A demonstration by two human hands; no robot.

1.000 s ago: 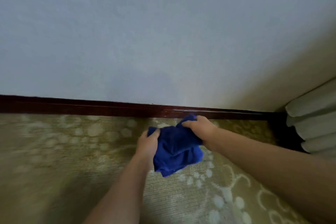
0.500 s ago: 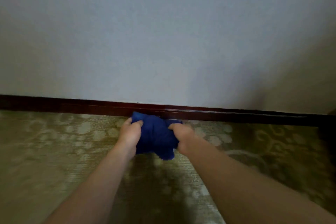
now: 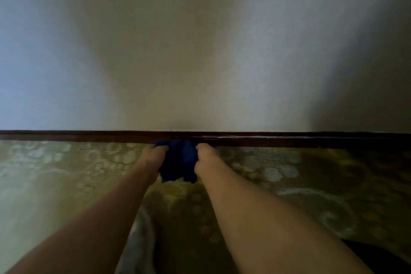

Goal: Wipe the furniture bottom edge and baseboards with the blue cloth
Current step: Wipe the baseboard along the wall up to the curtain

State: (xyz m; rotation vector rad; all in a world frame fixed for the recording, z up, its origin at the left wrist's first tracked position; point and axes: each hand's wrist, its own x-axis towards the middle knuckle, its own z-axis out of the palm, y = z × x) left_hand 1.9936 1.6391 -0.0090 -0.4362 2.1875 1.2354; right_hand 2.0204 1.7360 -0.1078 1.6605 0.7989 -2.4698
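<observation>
A bunched dark blue cloth (image 3: 179,160) sits at the foot of the wall, its top edge touching the dark red-brown baseboard (image 3: 89,135). My left hand (image 3: 154,154) grips the cloth's left side and my right hand (image 3: 205,155) grips its right side. Both forearms reach forward from the bottom of the view. The lower part of the cloth hangs over the carpet between my wrists. The scene is dim and the fingers are partly hidden in the folds.
A plain pale wall (image 3: 200,51) fills the upper half. Olive carpet with a pale floral pattern (image 3: 55,173) runs along the baseboard. A dark shadow covers the right side (image 3: 367,107).
Both hands moved forward with the cloth, from above the carpet to the baseboard. The view shifted left and closer, so the white pleated object at the right left the frame.
</observation>
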